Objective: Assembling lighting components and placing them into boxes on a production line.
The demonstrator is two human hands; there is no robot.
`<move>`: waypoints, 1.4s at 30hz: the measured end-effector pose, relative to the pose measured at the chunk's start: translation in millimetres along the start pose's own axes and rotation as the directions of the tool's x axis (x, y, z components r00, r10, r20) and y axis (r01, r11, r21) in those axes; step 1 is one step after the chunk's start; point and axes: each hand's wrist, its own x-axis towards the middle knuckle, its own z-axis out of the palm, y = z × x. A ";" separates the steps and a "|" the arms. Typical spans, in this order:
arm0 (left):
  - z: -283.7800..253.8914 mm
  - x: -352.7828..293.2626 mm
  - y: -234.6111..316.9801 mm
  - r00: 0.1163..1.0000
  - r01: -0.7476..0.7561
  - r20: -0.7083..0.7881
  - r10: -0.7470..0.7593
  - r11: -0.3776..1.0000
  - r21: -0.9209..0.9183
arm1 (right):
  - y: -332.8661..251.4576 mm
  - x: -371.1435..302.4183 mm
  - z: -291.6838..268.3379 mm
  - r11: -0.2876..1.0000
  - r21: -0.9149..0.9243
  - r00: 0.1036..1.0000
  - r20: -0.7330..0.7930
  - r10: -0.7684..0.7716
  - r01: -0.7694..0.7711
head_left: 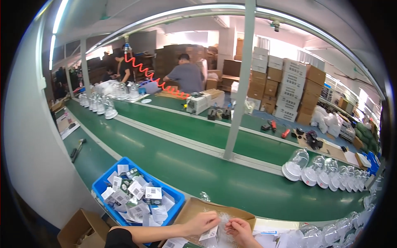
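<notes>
My left hand (202, 222) reaches in from the lower left, its fingers closed at the upper edge of a small white box (209, 237). Just to its right, my right hand (240, 230) has its fingertips pinched together; what they hold is too small to make out. Between and behind the hands lies crumpled clear plastic (224, 219). Both hands are over an open brown cardboard box (192, 206) at the near edge of the green conveyor. A blue plastic bin (178, 197) full of small printed white boxes and folded papers stands to the left.
Clear domes with white bases (294, 170) line the green conveyor belt (198, 177) on the right; more clear domes (331, 231) stand near right. A metal post (237, 107) rises mid-view. An open carton (84, 227) sits lower left. Two people work beyond the belt, near stacked cartons (291, 89).
</notes>
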 end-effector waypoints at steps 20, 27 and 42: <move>-1.6 1.1 -2.5 0.996 0.089 0.010 -0.089 0.992 -0.085 | 6.4 6.7 -8.1 0.895 -0.372 0.969 0.084 -0.231 0.246; -3.1 1.0 2.8 0.995 0.098 0.005 -0.098 0.987 -0.127 | 8.1 7.7 -6.7 0.917 -0.360 0.971 -0.095 -0.219 0.172; 15.6 51.1 25.5 0.970 0.224 0.193 -0.146 0.845 -0.486 | 16.3 11.7 -13.2 0.859 -0.390 0.925 -0.044 -0.377 0.331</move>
